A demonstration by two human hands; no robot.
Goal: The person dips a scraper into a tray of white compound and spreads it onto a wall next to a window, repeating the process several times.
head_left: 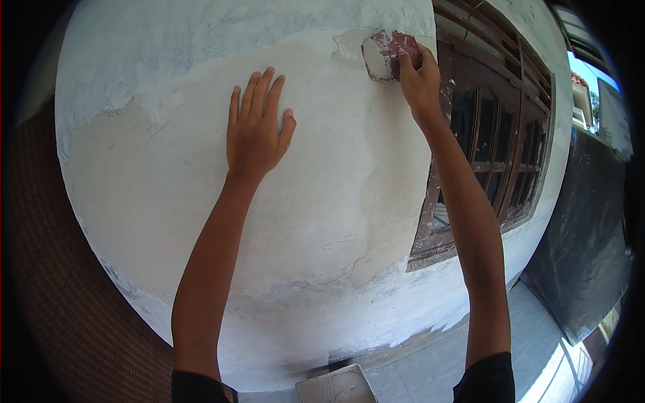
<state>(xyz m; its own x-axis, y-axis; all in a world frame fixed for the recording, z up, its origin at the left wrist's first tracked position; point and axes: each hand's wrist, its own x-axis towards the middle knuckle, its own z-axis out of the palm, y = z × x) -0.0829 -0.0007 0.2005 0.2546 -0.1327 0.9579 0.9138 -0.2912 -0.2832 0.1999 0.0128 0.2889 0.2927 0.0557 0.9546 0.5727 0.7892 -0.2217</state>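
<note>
My left hand [254, 138] lies against the plastered wall [302, 208] with its fingers stretched out and the thumb apart. Up by the window's edge, my right hand [420, 77] grips a flat reddish-brown putty scraper [406, 46] smeared with pale putty. The scraper's face is against the wall or very close to it. Cream-coloured putty covers the wall's middle, while bluish-white older paint shows above and below it.
A brown wooden window [480, 127] with glass panes and paint specks sits right of the wall. Below, a tray of putty [339, 388] stands on the grey tiled floor [416, 366]. A dark panel [578, 228] leans at far right; brown woven material [60, 269] is left.
</note>
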